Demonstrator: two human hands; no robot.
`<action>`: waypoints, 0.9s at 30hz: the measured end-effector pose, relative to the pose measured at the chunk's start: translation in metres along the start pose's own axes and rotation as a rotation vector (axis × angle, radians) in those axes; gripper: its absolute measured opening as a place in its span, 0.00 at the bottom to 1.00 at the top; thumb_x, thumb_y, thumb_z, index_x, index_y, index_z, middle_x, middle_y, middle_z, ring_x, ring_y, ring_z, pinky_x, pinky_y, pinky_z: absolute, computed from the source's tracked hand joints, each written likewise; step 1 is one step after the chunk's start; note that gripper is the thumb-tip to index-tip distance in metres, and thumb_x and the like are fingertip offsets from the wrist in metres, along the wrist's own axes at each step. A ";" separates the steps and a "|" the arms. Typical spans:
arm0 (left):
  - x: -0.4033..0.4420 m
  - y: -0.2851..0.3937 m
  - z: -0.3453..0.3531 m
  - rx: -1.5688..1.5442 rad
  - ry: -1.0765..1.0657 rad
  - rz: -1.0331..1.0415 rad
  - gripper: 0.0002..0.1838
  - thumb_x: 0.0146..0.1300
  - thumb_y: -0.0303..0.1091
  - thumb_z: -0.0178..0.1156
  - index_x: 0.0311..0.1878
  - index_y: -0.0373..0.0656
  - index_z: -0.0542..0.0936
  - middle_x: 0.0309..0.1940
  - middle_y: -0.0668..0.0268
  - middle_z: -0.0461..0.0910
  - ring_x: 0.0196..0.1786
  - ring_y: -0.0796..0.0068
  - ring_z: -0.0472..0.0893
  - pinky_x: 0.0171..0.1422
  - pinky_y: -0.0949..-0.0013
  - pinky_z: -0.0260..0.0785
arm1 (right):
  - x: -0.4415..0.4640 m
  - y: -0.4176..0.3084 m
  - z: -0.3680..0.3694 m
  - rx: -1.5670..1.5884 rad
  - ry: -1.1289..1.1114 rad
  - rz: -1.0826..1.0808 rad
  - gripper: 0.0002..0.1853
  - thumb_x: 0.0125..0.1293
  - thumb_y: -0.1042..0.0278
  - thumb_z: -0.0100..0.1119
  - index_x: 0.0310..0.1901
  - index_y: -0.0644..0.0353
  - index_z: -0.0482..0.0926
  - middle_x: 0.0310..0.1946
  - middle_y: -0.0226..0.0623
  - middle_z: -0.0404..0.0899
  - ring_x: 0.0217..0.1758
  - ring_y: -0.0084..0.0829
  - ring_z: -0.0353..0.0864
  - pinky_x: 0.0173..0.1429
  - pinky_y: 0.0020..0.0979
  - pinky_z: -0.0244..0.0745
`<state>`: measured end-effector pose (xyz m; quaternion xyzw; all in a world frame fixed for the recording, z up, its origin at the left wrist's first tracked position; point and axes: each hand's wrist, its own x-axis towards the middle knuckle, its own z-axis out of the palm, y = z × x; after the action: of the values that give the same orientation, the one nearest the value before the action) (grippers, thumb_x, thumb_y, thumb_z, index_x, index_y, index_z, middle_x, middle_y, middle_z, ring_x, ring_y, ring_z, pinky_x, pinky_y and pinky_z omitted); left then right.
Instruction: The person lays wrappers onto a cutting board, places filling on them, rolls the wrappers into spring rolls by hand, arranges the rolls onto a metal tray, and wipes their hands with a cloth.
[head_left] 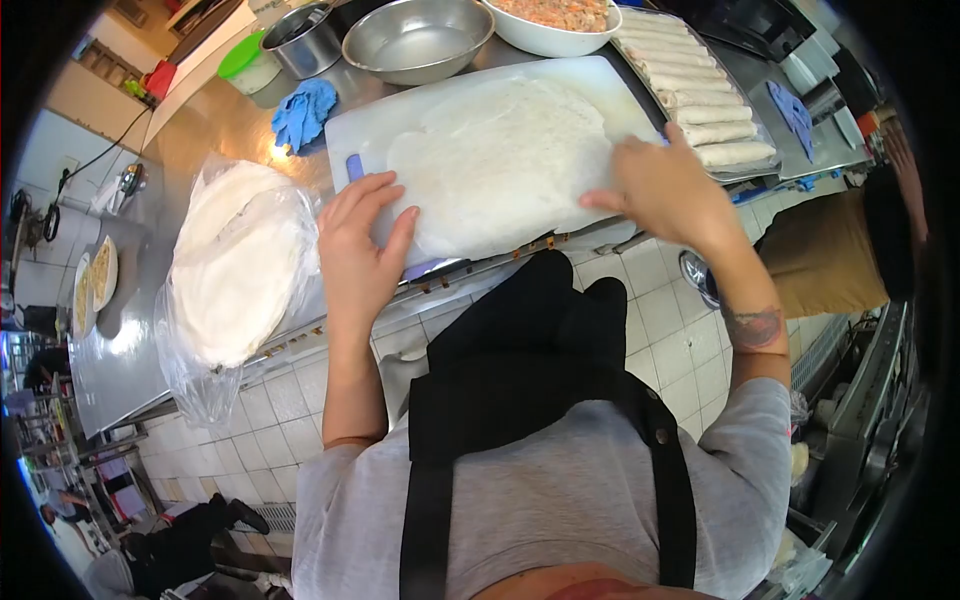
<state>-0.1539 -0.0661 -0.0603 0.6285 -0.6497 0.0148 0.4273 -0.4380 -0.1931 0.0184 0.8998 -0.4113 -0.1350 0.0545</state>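
A thin, pale dough sheet [500, 155] lies spread over a white cutting board [350, 125] on the metal counter. At the left end of the sheet is my left hand [362, 235], thumb apart from its fingers, holding nothing. My right hand [665, 188] is over the board's right end, its thumb stretched toward the sheet's edge; nothing shows in its grip, and its fingertips are partly hidden. More round dough sheets [240, 260] sit on clear plastic left of the board. A tray at the upper right bears rows of rolled dough [700, 95].
Behind the board stand a steel bowl [418, 40], a white bowl of orange-flecked filling [560, 15], a pot [300, 45] and a green-lidded tub [248, 65]. A blue cloth [303, 115] lies at the board's upper left. Another person [830, 250] stands at right.
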 end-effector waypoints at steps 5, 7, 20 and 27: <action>-0.003 -0.002 0.001 -0.039 0.060 -0.018 0.12 0.53 0.25 0.71 0.42 0.37 0.85 0.50 0.59 0.85 0.54 0.58 0.83 0.61 0.62 0.72 | 0.079 -0.012 -0.037 0.096 0.408 -0.069 0.27 0.68 0.47 0.61 0.52 0.66 0.82 0.37 0.51 0.86 0.43 0.50 0.86 0.50 0.45 0.81; -0.006 -0.004 0.001 -0.055 0.059 -0.025 0.11 0.52 0.24 0.71 0.41 0.38 0.85 0.49 0.60 0.86 0.53 0.59 0.83 0.60 0.62 0.73 | 0.140 -0.017 -0.027 0.292 0.691 -0.404 0.26 0.64 0.49 0.66 0.51 0.66 0.83 0.40 0.51 0.86 0.44 0.50 0.86 0.51 0.44 0.80; -0.004 -0.002 -0.002 -0.101 0.017 0.017 0.10 0.50 0.21 0.71 0.37 0.39 0.86 0.42 0.62 0.88 0.51 0.62 0.86 0.59 0.63 0.73 | 0.160 -0.047 -0.041 1.063 0.312 -0.571 0.19 0.69 0.54 0.64 0.50 0.63 0.84 0.40 0.35 0.86 0.46 0.23 0.83 0.54 0.30 0.78; -0.007 -0.002 0.002 -0.119 0.112 0.052 0.07 0.51 0.22 0.71 0.35 0.38 0.85 0.36 0.62 0.87 0.42 0.63 0.86 0.52 0.64 0.75 | 0.105 -0.076 0.026 0.282 0.395 -0.746 0.41 0.74 0.34 0.43 0.75 0.63 0.60 0.76 0.54 0.58 0.80 0.45 0.56 0.79 0.57 0.49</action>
<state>-0.1542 -0.0622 -0.0671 0.5832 -0.6406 0.0225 0.4990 -0.3242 -0.2220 -0.0429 0.9938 -0.0548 0.0867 -0.0437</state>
